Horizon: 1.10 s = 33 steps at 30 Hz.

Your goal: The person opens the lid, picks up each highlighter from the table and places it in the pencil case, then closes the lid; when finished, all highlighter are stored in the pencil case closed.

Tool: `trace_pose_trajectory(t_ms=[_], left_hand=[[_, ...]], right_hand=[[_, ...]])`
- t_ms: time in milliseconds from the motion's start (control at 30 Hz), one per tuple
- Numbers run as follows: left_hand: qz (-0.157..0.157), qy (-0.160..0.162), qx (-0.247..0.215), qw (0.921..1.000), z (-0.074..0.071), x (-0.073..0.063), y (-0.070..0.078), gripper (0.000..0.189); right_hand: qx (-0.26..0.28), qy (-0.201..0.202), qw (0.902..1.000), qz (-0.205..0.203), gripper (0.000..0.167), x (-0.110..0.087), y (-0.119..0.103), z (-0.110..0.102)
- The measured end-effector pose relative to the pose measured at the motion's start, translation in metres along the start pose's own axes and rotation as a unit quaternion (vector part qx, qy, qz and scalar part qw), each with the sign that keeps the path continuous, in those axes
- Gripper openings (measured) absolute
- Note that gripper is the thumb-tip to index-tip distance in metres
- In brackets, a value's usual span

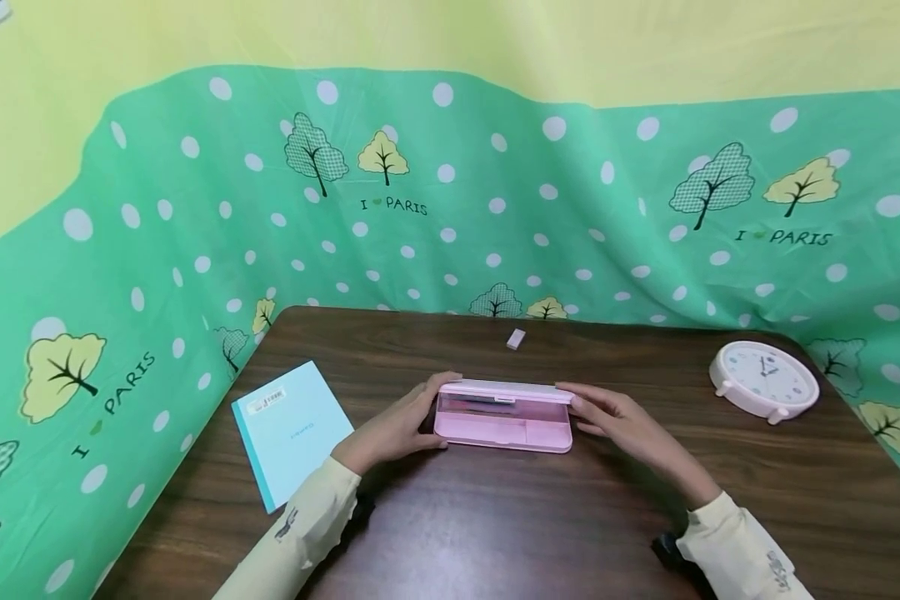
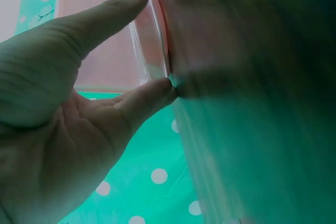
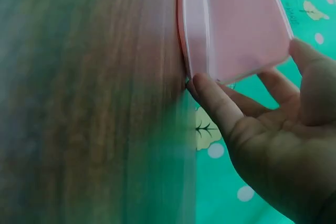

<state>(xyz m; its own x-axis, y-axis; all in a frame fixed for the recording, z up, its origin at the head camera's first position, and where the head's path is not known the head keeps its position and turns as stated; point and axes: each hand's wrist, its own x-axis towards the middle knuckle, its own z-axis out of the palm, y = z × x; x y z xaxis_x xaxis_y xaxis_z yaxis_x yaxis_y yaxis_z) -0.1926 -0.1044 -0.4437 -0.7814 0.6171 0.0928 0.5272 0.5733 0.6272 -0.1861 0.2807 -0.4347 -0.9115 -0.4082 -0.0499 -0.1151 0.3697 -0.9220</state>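
A pink pencil case (image 1: 504, 429) lies on the table with its lid (image 1: 507, 390) partly raised. Under the lid a few slim, pen-like items show at the back, and the front tray is split by a divider. My left hand (image 1: 399, 427) grips the left end, thumb by the front corner and fingers up at the lid. At the right end, my right hand (image 1: 621, 425) holds the lid's corner between thumb and fingers. In the right wrist view the translucent pink lid (image 3: 247, 22) stands tilted up from the base, fingertips at its edge and near the hinge side.
A light blue notebook (image 1: 296, 433) lies left of my left hand. A small pale pink block (image 1: 516, 339) sits behind the case. A white round clock (image 1: 767, 379) lies at the far right. Green patterned cloth (image 1: 450, 217) hangs behind the dark wooden table (image 1: 510, 525).
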Motion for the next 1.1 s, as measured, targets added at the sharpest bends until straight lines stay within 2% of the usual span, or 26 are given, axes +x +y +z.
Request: trace_pose_trajectory(t_ms=[233, 400, 500, 600, 633, 733, 833, 900, 1000, 1033, 1100], left_hand=[[0.001, -0.03, -0.015, 0.9994, -0.002, -0.008, -0.004, 0.072], [-0.009, -0.044, -0.028, 0.9986, -0.002, -0.011, -0.008, 0.06], [0.009, -0.039, -0.024, 0.9989, -0.002, -0.01, -0.013, 0.055], [0.055, -0.026, 0.006, 0.9981, 0.008, -0.006, -0.035, 0.054], [0.06, -0.023, 0.009, 0.9979, 0.008, -0.005, -0.035, 0.054], [0.054, -0.024, 0.01, 0.9982, 0.007, -0.003, -0.033, 0.053], [0.007, -0.035, -0.009, 0.9993, -0.005, -0.005, -0.009, 0.052], [-0.006, -0.036, -0.008, 0.9993, -0.006, -0.005, -0.005, 0.052], [0.001, -0.028, 0.007, 0.9996, -0.003, -0.006, -0.007, 0.051], [0.007, -0.023, 0.015, 0.9996, 0.001, -0.006, -0.012, 0.051], [0.003, -0.022, 0.015, 0.9996, 0.003, -0.007, -0.011, 0.051]], right_hand=[[-0.089, -0.003, 0.996, -0.01, 0.047, -0.006, 0.012, -0.003], [-0.098, -0.012, 0.995, -0.015, 0.05, -0.008, 0.017, -0.002], [-0.11, -0.004, 0.9934, -0.031, 0.049, -0.007, 0.018, 0.0], [-0.125, 0.003, 0.991, -0.047, 0.048, -0.007, 0.018, 0.002], [-0.13, 0.007, 0.9902, -0.049, 0.048, -0.007, 0.018, 0.003], [-0.144, 0.014, 0.9881, -0.052, 0.049, -0.007, 0.017, 0.003], [-0.151, 0.016, 0.9869, -0.053, 0.05, -0.006, 0.018, 0.004], [-0.155, 0.018, 0.9862, -0.056, 0.05, -0.006, 0.019, 0.004], [-0.164, 0.019, 0.9847, -0.056, 0.05, -0.006, 0.019, 0.005], [-0.166, 0.019, 0.9844, -0.054, 0.05, -0.006, 0.019, 0.005], [-0.17, 0.018, 0.9839, -0.051, 0.051, -0.007, 0.019, 0.006]])
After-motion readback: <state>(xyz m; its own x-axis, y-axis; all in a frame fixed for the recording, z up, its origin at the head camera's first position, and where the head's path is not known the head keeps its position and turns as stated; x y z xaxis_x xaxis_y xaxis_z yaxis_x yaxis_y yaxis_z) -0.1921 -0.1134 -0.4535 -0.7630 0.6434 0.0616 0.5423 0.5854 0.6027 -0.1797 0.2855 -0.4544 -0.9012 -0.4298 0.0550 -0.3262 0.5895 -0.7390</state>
